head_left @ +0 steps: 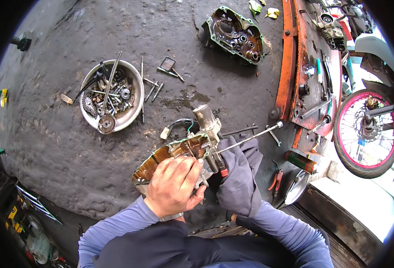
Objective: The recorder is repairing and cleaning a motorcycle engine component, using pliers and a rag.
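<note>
My left hand (172, 183) lies over the near edge of an engine casing half (154, 163), fingers together and bent onto it, thumb to the right. The casing is open upward, its inside brown and oily. A grey metal cylinder (203, 117) stands out from its far right end, beside wires with a white connector (165, 133). A long thin metal rod (250, 138) slants from the casing up to the right. A dark grey cloth (239, 178) hides my right hand at the end of my right sleeve, close beside the casing. Its fingers do not show.
A white bowl (140, 96) of bolts, gears and chain stands at left, loose bolts (158, 91) beside it. Another casing half (237, 38) lies at the back. Rightward are an orange metal frame (286, 58), a can (300, 161), red-handled pliers (276, 182) and a pink-rimmed wheel (340, 129).
</note>
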The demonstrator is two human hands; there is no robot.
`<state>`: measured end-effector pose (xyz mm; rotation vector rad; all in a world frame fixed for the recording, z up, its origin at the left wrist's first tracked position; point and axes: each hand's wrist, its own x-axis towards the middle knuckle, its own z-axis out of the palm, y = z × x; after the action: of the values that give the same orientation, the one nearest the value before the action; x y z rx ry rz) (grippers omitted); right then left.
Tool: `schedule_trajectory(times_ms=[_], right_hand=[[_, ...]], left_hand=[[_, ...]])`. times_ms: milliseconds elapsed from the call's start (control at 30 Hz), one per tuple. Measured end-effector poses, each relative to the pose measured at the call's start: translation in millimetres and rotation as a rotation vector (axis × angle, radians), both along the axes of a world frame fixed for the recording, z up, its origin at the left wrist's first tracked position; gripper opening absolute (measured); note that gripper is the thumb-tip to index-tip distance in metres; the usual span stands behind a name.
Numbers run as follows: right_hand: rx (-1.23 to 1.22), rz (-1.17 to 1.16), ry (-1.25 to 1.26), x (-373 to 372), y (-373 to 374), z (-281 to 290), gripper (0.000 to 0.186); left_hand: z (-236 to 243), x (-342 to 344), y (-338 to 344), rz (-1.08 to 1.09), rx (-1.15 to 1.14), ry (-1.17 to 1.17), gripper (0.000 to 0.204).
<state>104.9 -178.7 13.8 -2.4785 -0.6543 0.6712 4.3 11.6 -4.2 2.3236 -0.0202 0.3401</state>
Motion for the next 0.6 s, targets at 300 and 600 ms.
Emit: schedule_trajectory(times_ms=[300, 600], right_hand=[[0.188, 0.062, 0.197, 3.0, 24.5, 24.6, 0.057], [-0.077, 0.075, 0.329, -5.1, -6.8, 25.1, 0.040]], left_hand=[[-5.3, -5.9, -1.7, 0.013, 0.011, 0.014, 0.054], [-5.0, -2.7, 0.4, -0.035, 0.073, 0.012, 0.047]])
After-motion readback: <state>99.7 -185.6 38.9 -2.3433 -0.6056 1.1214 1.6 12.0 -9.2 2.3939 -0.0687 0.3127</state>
